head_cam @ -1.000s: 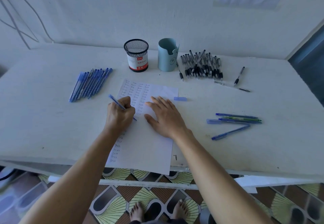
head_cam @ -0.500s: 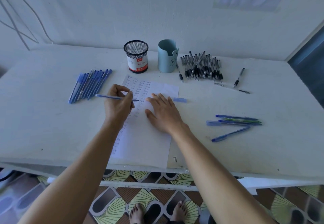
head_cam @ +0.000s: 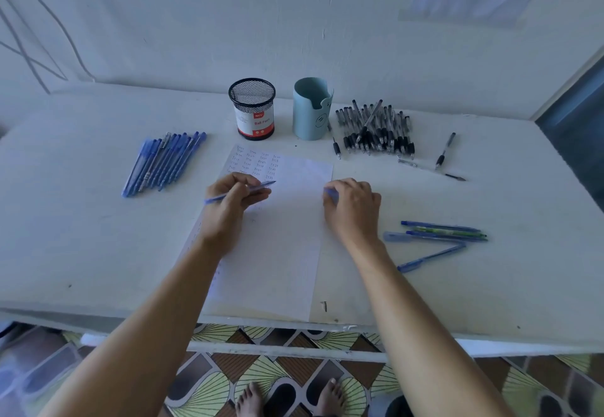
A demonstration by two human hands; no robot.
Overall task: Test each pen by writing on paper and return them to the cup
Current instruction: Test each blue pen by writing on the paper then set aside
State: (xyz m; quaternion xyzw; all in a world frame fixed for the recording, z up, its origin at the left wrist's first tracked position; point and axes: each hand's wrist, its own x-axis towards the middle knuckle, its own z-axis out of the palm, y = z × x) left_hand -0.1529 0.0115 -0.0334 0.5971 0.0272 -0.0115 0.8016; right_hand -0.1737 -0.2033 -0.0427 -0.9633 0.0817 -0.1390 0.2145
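Note:
My left hand (head_cam: 228, 207) holds a blue pen (head_cam: 214, 198) level above the left side of the paper (head_cam: 277, 253), its tip pointing right. My right hand (head_cam: 354, 209) curls its fingers round the pen's blue cap (head_cam: 331, 195) at the paper's right edge. The sheet carries rows of small test words near its top. Behind it stand a black mesh cup (head_cam: 252, 108) with a red and white label and a pale blue cup (head_cam: 311, 108). Neither cup shows pens above its rim.
A row of blue pens (head_cam: 163, 163) lies left of the paper. A heap of black pens (head_cam: 376, 132) lies right of the blue cup, with loose ones (head_cam: 444, 150) beyond. Several blue and green pens (head_cam: 438, 237) lie at the right. The table's front edge (head_cam: 294, 328) is near.
My left hand stopped writing, lifted the pen and turned it level. My right hand left the paper, moved right to the cap lying there and picked it up.

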